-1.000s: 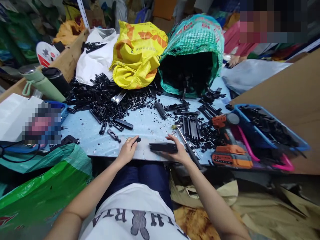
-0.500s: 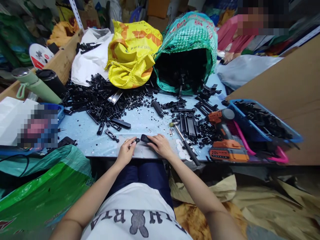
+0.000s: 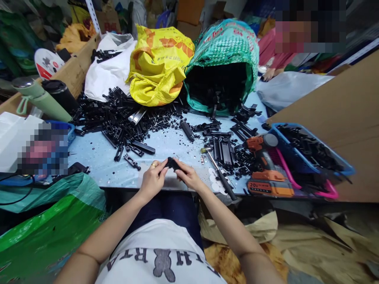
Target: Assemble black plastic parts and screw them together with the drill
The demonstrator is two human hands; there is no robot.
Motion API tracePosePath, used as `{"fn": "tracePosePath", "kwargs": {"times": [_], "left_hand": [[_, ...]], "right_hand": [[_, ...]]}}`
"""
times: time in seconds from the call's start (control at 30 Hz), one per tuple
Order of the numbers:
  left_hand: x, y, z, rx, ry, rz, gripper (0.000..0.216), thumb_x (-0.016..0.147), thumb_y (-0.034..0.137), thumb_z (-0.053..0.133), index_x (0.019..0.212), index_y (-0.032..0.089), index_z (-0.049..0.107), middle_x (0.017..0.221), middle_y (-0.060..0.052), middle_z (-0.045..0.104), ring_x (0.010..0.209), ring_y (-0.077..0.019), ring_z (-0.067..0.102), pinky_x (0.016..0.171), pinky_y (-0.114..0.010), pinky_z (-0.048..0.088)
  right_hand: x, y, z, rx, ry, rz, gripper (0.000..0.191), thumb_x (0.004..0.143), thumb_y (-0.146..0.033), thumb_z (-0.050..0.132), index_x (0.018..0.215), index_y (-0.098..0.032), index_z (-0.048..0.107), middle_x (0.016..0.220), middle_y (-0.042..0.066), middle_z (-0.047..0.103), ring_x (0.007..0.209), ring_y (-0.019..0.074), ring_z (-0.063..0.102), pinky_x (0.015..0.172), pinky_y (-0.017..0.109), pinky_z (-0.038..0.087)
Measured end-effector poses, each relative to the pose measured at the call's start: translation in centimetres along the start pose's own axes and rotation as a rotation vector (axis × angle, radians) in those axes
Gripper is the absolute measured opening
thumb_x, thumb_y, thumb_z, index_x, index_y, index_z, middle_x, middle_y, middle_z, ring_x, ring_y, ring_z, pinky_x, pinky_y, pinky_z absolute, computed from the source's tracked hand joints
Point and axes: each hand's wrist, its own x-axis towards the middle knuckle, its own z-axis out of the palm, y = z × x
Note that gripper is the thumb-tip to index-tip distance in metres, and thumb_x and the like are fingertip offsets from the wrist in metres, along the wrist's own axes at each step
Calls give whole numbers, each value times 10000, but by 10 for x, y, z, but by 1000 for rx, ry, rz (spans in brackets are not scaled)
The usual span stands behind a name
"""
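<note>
My left hand and my right hand meet at the near edge of the pale blue table. Both pinch a flat black plastic part, held just above the tabletop between them. My right fingers cover most of its length. My left fingertips close on its left end, where earlier they pinched a small black piece that I cannot make out now. A ring shows on my left hand.
A heap of black plastic parts covers the table's middle. Behind stand a yellow bag, a green sack and a white bag. To the right lie a screwdriver, an orange drill and a blue basket. Another person sits at the far right.
My right hand slid the long black part leftward along the table edge and lifted it. My left hand, pinching a small black piece, came up to meet its left end.
</note>
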Motion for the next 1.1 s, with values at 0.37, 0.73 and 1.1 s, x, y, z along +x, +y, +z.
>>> {"fn": "tracePosePath", "kwargs": {"times": [0.37, 0.73, 1.1], "left_hand": [[12, 13, 14, -60, 305, 136, 363, 924, 299, 355, 1174, 140, 566, 994, -109, 587, 922, -150, 547, 835, -296, 462], [1, -35, 30, 374, -126, 68, 534, 795, 164, 488, 1323, 187, 413, 1284, -140, 442, 1220, -287, 387, 1004, -493, 331], [17, -22, 23, 863, -474, 258, 400, 855, 81, 364, 1222, 147, 510, 918, -114, 595, 880, -227, 528, 773, -380, 395]], "right_hand": [[4, -10, 41, -184, 237, -94, 590, 897, -475, 396, 1421, -223, 298, 1076, 110, 528, 748, 157, 551, 674, 324, 523], [59, 13, -91, -1040, 280, 274, 458, 932, -384, 375, 1351, -202, 403, 1224, 103, 486, 1055, 199, 479, 857, 302, 424], [97, 14, -210, -1317, 282, 389, 308, 859, -18, 299, 1024, -7, 558, 1024, 229, 539, 1014, 252, 456, 848, 397, 345]]}}
